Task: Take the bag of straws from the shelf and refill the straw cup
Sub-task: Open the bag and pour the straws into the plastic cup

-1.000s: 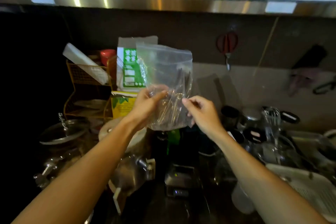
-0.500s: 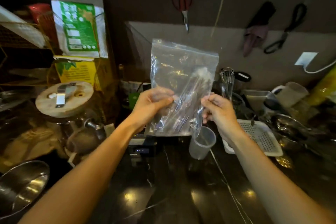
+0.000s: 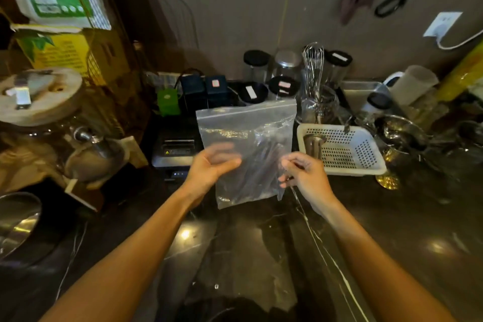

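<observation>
Two hands hold one clear zip bag (image 3: 247, 149) upright at the centre of the frame, above the dark countertop (image 3: 261, 243). The left hand (image 3: 209, 167) grips the bag's left side with curled fingers; the right hand (image 3: 304, 172) pinches its lower right edge. The zip strip faces up, so the dark straws (image 3: 258, 162) lie slanted in the lower half; blur prevents a count. Holding both sides probably steadies the bag for opening. One white perforated basket (image 3: 347, 149) sits at centre right with one metal cup (image 3: 313, 145) standing in it; whether this is the straw cup cannot be told. One whisk (image 3: 313, 65) stands behind it. One wooden-lidded glass jar (image 3: 39, 97) sits at left. Five black-lidded jars stand behind, as best counted.
</observation>
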Demonstrator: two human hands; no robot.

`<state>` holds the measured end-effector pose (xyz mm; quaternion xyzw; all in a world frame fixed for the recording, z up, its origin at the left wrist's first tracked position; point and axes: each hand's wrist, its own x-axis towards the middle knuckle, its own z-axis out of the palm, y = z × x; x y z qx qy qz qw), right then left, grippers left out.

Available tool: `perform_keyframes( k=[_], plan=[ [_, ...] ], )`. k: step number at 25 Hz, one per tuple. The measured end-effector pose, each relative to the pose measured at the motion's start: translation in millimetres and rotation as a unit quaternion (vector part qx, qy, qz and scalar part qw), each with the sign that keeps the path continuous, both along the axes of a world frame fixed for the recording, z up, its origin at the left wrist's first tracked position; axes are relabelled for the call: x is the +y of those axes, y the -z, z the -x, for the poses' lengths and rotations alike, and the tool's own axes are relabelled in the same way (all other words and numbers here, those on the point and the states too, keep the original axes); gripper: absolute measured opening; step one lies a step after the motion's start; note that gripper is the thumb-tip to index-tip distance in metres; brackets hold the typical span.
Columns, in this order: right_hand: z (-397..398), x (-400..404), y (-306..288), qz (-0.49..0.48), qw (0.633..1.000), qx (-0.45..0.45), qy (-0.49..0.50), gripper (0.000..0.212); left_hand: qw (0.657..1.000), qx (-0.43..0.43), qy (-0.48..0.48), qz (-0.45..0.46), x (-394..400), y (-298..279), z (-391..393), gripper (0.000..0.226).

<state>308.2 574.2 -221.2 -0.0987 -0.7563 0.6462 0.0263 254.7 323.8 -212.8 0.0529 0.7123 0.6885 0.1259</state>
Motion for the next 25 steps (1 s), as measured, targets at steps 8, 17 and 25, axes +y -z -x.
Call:
perform_keyframes(
  k=[8, 17, 25],
  plan=[
    [-23, 10, 48, 0.038, 0.995, -0.087, 0.018, 0.008, 0.999, -0.025, -0.041, 0.023, -3, 44, -17, 0.019],
    [-24, 21, 73, 0.044, 0.988, -0.145, 0.014, 0.009, 0.998, -0.017, -0.029, -0.046, 1, 29, -10, 0.034],
    [-24, -1, 28, -0.173, 0.969, -0.019, 0.173, 0.014, 0.999, 0.02, -0.015, -0.032, -5, 22, -15, 0.025]
  ],
)
